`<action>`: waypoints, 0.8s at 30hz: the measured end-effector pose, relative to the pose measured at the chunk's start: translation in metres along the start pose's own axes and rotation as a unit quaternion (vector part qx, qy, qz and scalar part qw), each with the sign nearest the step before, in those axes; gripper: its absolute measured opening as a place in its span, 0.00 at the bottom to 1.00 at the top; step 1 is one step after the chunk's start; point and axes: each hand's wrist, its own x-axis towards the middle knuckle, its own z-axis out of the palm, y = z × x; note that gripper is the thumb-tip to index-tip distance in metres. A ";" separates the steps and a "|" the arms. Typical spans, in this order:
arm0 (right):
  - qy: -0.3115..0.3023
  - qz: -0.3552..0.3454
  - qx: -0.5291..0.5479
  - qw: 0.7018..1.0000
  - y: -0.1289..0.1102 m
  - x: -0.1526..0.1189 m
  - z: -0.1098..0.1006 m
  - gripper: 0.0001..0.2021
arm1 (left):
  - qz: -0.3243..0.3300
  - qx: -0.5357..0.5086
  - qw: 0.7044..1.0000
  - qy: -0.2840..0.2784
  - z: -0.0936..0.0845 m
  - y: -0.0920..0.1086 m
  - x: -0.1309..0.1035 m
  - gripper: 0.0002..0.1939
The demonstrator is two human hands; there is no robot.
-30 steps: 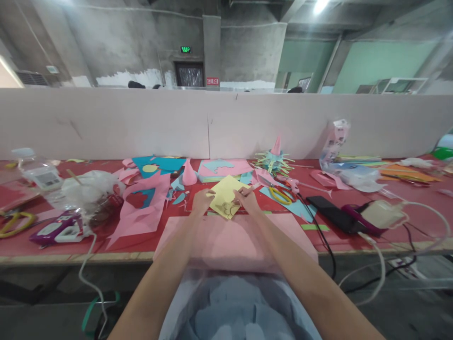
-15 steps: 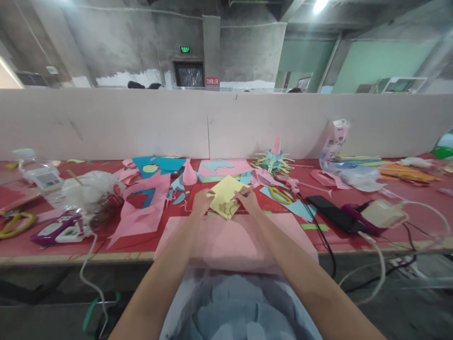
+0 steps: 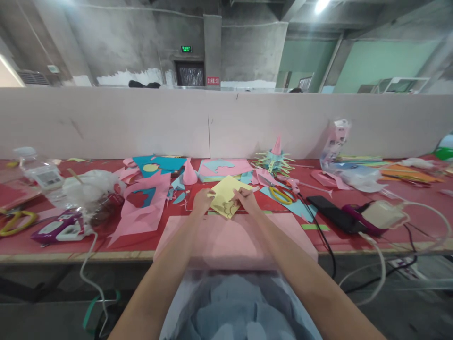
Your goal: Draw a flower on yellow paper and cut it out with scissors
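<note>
A sheet of yellow paper [image 3: 224, 188] lies turned like a diamond in front of me, with dark curved lines drawn near its lower corner. My left hand [image 3: 203, 200] is closed at the paper's left edge, its fingertips pinching it. Over the right side of the sheet, my right hand [image 3: 247, 198] is closed round a thin pen, whose pale end pokes out past the fingers; its tip is too small to make out. Beneath the near corner is a large pink sheet [image 3: 233, 241] that reaches the table's front edge.
To the right lie yellow-handled scissors [image 3: 281, 195], a glue gun [image 3: 293, 185] and a black phone [image 3: 331, 213]. Behind stand a pink cone [image 3: 189, 173] and a spiky paper piece [image 3: 274, 160]. A cut pink sheet [image 3: 141, 219] and a purple power strip [image 3: 58, 229] are left.
My right hand has shifted very slightly over the yellow paper, and the curved line by it looks a little longer. My left hand keeps its place.
</note>
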 end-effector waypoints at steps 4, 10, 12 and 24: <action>0.011 0.004 0.002 1.000 0.003 0.002 0.001 0.21 | 0.014 -0.003 1.000 0.002 0.001 -0.001 0.000 0.13; 0.009 0.014 -0.029 0.999 0.010 0.004 0.000 0.20 | 0.006 -0.007 1.000 -0.004 0.000 0.001 -0.001 0.16; 0.013 0.017 -0.032 0.999 0.008 0.004 -0.001 0.19 | 0.008 -0.006 1.000 -0.006 -0.001 0.001 -0.001 0.16; 0.007 0.009 -0.028 1.000 -0.005 0.000 0.000 0.18 | 0.011 0.002 1.000 0.003 0.005 -0.006 0.003 0.16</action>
